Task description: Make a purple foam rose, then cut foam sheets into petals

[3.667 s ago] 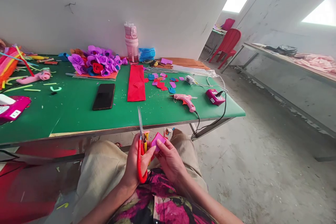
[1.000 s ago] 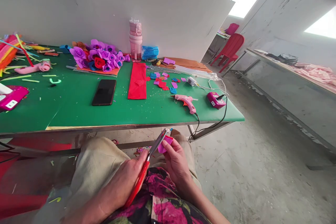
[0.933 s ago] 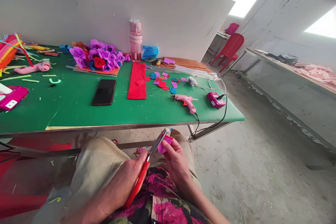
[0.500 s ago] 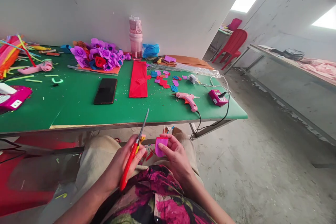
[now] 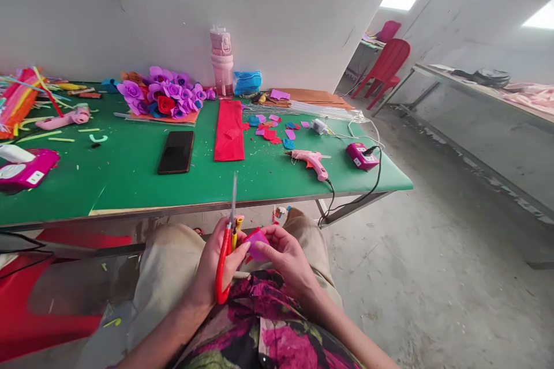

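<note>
My left hand (image 5: 214,268) is closed round red-handled scissors (image 5: 222,277), their blades pointing up and away from me. A small yellow piece (image 5: 236,232) shows beside the handle; whether it belongs to the scissors I cannot tell. Between my hands is a small purple paper piece (image 5: 257,245) with a red layer showing along its upper edge. My right hand (image 5: 289,259) pinches it with thumb and fingers, and my left thumb and fingertip touch its left side. Both hands are above my lap, just in front of the green table (image 5: 208,187).
On the table lie a phone (image 5: 175,152), a red paper strip (image 5: 229,138), several cut paper pieces (image 5: 272,134) and a pink glue gun (image 5: 311,161) with its cord over the edge. Purple paper flowers (image 5: 167,92) and a pink bottle (image 5: 222,66) stand farther back.
A second ago the scissor blades were at the paper's edge. Since then the scissors have swung upright in my left hand, and my left fingers have come to the paper held by my right.
</note>
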Demonstrator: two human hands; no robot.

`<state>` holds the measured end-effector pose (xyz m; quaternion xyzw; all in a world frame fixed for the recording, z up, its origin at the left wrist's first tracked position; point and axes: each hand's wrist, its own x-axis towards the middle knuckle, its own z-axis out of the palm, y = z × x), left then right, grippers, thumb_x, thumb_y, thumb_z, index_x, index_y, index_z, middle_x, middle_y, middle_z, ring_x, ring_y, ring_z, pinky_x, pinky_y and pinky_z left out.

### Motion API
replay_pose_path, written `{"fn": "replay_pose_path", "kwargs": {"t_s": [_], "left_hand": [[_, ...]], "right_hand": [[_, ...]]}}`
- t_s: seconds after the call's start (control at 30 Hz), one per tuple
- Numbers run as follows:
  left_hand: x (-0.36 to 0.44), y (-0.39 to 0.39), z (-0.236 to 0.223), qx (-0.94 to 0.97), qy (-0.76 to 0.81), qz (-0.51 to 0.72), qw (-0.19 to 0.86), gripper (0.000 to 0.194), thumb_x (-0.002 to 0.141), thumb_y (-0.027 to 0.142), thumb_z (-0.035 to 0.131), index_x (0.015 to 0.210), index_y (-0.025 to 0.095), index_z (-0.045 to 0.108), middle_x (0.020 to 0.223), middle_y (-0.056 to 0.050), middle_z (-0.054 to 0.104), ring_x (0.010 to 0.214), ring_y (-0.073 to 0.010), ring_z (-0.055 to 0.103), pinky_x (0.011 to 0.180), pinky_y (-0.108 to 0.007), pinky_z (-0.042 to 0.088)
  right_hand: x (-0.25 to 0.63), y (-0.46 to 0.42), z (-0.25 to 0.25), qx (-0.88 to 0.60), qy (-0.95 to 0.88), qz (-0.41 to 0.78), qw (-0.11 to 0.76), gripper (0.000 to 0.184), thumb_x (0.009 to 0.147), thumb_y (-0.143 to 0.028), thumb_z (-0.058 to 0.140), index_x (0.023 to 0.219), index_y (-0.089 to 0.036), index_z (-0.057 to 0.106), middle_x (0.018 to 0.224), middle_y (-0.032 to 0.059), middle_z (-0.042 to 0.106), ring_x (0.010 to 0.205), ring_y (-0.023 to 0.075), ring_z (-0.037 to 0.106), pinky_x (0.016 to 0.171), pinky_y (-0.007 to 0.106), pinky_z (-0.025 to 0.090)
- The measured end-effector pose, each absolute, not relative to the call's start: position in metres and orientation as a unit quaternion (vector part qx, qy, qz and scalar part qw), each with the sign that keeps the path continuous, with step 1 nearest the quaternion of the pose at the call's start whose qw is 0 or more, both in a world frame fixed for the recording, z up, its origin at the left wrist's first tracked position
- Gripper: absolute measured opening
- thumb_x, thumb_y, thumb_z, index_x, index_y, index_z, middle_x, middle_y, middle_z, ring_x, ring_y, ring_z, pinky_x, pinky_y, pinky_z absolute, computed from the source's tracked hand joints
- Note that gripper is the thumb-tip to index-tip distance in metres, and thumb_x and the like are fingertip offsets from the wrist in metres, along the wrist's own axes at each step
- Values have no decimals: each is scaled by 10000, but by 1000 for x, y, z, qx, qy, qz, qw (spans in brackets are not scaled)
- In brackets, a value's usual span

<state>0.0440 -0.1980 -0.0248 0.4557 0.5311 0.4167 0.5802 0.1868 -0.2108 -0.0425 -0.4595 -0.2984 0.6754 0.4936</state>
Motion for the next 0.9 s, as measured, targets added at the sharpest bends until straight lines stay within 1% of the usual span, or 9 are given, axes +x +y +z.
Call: {"fn": "replay_pose_path", "kwargs": {"t_s": [0.13,0.23,0.37,0.47,0.57,0.63,0.77,0.83,0.9], "left_hand": [[54,-204,-33,420,534,472,562,460,744,321,647,1156,234,460,820,31,580,742,-126,600,699,-244,498],[58,-209,-37,410,525,474,576,496,741,311,650,1188,240,448,863,16,594,791,-144,617,728,-262,509],[55,-208,-39,446,514,444,582,434,749,284,650,1141,225,473,856,17,613,803,-145,619,785,-284,505],[51,-203,-37,449,512,442,584,416,757,280,643,1133,219,477,833,25,608,769,-135,611,741,-267,511],[51,-201,-35,448,510,440,587,395,751,264,644,1110,216,486,815,39,589,725,-119,606,697,-244,514],[53,-201,-35,440,512,450,584,379,749,257,644,1096,212,498,810,39,587,723,-116,609,698,-235,516],[61,-205,-38,396,513,499,576,480,760,278,653,1197,218,463,887,8,616,794,-133,626,761,-263,526],[65,-207,-42,380,515,515,571,523,765,294,663,1236,225,446,932,-9,627,831,-150,638,791,-288,527],[68,-209,-46,376,514,523,566,541,758,308,678,1243,229,454,966,-24,639,866,-172,649,801,-301,526]], "right_hand": [[182,-209,-44,-450,-227,674,539,278,653,-374,794,764,-172,637,696,-13,637,595,104,527,552,210,408],[180,-209,-46,-449,-206,669,555,251,653,-347,796,750,-170,646,683,-17,635,596,100,515,589,215,406],[183,-209,-49,-466,-211,663,546,244,673,-356,777,748,-168,640,654,-20,624,563,100,501,534,211,377],[185,-210,-49,-483,-231,666,519,269,650,-370,789,737,-167,636,639,-18,626,553,106,509,523,214,375],[186,-210,-48,-484,-242,674,502,268,638,-365,799,705,-164,636,629,-19,630,555,104,516,550,215,381],[185,-211,-48,-479,-240,678,504,253,650,-360,795,727,-164,656,656,-13,650,576,106,529,570,216,390],[180,-213,-49,-448,-235,683,527,237,706,-354,762,832,-164,700,760,21,694,703,147,591,693,258,442],[178,-212,-50,-438,-225,680,543,228,717,-357,755,824,-162,705,750,26,691,751,167,605,743,280,450],[176,-211,-51,-429,-210,680,556,212,716,-355,756,798,-167,704,728,23,688,756,171,608,757,285,451]]}}
